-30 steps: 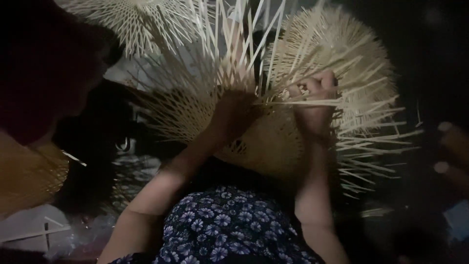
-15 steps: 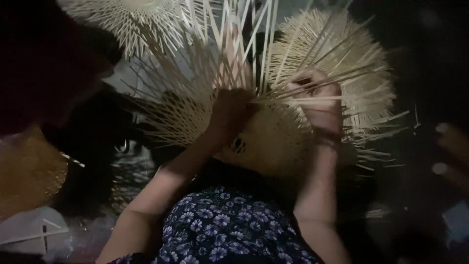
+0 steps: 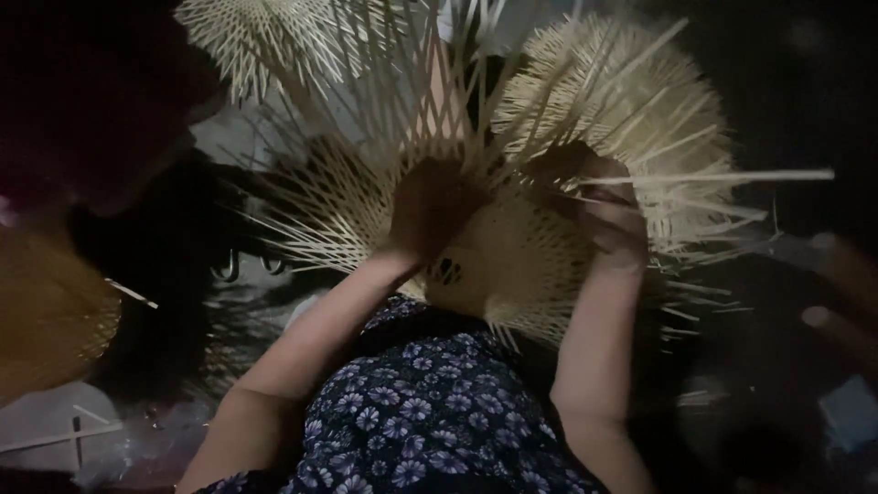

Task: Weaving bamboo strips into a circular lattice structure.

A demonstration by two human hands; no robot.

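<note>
Right hand is pinching one long bamboo strip that is sticking out sideways; left hand is pressing flat on the half-woven bamboo basket, fingers hidden among the spokes, so I can't tell its grip. Looks like mid-weave: a strip is being threaded through the uprights. Next move likely needs that strip bent over and tucked between neighbouring spokes. The basket is resting over the lap in the floral dress, between both hands. More woven pieces are lying behind.
</note>
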